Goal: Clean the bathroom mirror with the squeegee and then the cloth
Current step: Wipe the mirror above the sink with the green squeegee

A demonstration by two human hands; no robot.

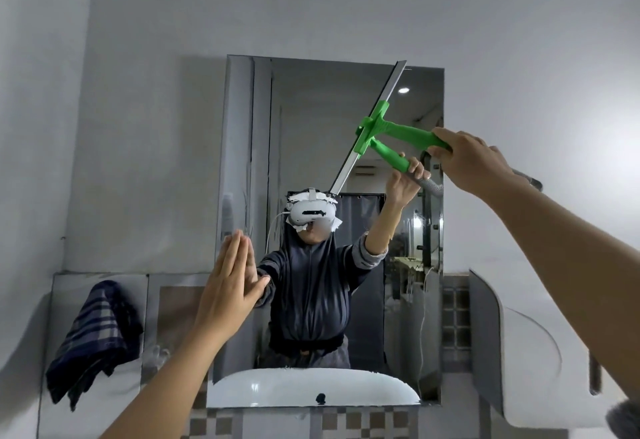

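The squeegee [377, 128] lies against the upper right part of the mirror [311, 126], its long blade slanting from the mirror's top right corner down toward the centre, so the blade's axis runs diagonally and not level. Its green handle juts out to the right, away from the blade, into the right hand [464, 158], whose fingers are wrapped shut around the handle's end. That hand is the one on the tool and sits to the right of the blade, so a stroke would likely drag it down or across the glass from there. The left hand [232, 286] is flat and open, holding nothing, palm pressed on the mirror near its left edge, lower down. The cloth [93, 338], dark and checked, hangs well apart beside the mirror's lower left corner, untouched, nearer the left hand.
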